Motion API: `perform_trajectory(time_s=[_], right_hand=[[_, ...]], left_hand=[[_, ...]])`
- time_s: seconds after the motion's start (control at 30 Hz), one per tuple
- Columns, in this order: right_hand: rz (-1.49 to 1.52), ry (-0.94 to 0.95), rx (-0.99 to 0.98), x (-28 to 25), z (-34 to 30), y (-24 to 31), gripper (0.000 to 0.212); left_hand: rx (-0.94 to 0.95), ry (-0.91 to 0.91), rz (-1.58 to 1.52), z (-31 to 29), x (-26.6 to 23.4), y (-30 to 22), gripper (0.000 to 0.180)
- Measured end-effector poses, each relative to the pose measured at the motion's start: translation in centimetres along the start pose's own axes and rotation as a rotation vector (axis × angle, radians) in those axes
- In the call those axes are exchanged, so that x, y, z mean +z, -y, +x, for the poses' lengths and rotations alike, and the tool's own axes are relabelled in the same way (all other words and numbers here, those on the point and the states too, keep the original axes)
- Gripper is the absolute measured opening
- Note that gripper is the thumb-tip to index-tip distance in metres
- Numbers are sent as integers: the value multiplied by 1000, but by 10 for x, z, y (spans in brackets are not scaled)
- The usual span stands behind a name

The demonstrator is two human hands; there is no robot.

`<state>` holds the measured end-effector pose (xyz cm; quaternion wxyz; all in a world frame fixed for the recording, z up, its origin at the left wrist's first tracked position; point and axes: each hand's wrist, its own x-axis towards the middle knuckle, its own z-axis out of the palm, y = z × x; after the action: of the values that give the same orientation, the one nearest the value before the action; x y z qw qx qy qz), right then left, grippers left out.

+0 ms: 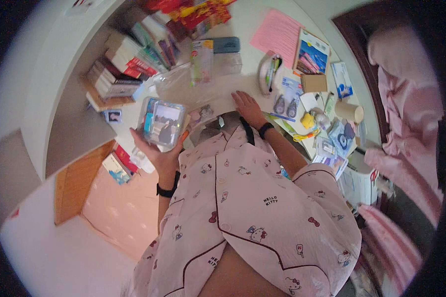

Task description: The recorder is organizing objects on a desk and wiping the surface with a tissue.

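My left hand (157, 154) grips a clear plastic box (164, 123) from below, with the thumb and fingers at its sides. A picture-like card and something blue show through its lid. The box is held up over the desk's left part. My right hand (251, 111) lies on the white desk (228, 85) near its front edge, fingers spread and nothing held. Between the two hands, close to my body, a flat printed sheet or packet (201, 114) rests on the desk. A pencil case (270, 73) stands beyond my right hand, beside packaged grey oval items (285, 105).
Books (115, 81) stand along the back left, near a crumpled clear bag (171, 81). A hanging pack (201, 62), pink paper (276, 32), a picture board (311, 52), a beige cylinder (348, 112) and a yellow cord (306, 135) crowd the back and right.
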<state>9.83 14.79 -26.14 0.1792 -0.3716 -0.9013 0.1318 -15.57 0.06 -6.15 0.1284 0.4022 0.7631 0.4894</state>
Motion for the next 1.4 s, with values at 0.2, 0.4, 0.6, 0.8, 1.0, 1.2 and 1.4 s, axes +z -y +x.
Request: perform_trajectory(time_s=[0.2,0.4,0.6,0.8,1.0,1.2,1.4], right_hand=[[12,153,195,51,13,-46,29],[268,-226,266,-45,62,49,33],[424,173,-611,-45,104,157,38],[279,392,-890,-20,126,191,55],[151,305,-660,-13,164,181,57],[234,470,-928,-29,132,206,63],[58,569,-903,-32,151,155,61]], left_hand=[[8,44,97,-14,6,52,132],[-135,-54,-90,-32,15,102,130],[-112,-115,-367,-31,25,112,124],[-170,-126,-51,-35,23,125,130],[-154,-55,-212,-30,25,122,140],[-104,-73,-7,-36,29,128,102],[-152,-73,-109,-36,37,148,109]])
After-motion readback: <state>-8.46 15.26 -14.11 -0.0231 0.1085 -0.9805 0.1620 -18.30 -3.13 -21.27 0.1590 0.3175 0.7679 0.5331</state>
